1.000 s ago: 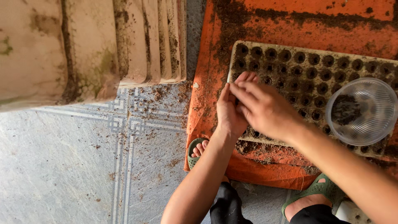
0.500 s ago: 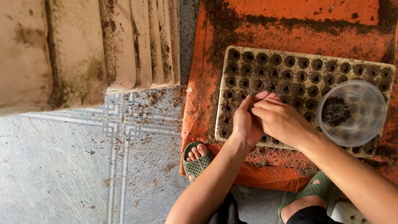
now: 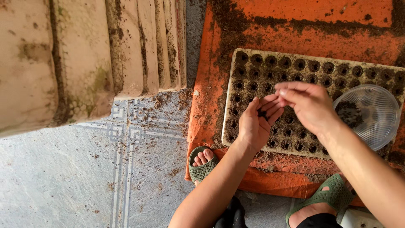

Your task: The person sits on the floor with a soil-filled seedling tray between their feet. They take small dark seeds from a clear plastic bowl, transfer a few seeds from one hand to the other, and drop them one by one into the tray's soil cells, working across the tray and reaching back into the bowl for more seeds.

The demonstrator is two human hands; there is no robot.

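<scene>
A pale seedling tray [image 3: 244, 63] with many small round cells full of dark soil lies on an orange sheet [image 3: 295, 17]. My left hand [image 3: 255, 124] hovers over its near left part, palm up and cupped, with a few small dark seeds in it. My right hand [image 3: 308, 103] is just to the right of it, fingertips pinched together at the left palm's edge. Whether a seed is between those fingers I cannot tell. A clear ribbed plastic bowl [image 3: 371, 116] with dark seeds inside rests on the tray's right part.
Stained pale concrete steps [image 3: 84, 55] fill the upper left. Patterned grey floor tiles [image 3: 63, 181] scattered with soil crumbs lie below. My feet in green sandals [image 3: 202, 166] rest at the sheet's near edge. Loose soil covers parts of the orange sheet.
Both hands lifted off the tray's cells. The left hand turned palm up and cupped, and the right hand's fingertips came to its edge.
</scene>
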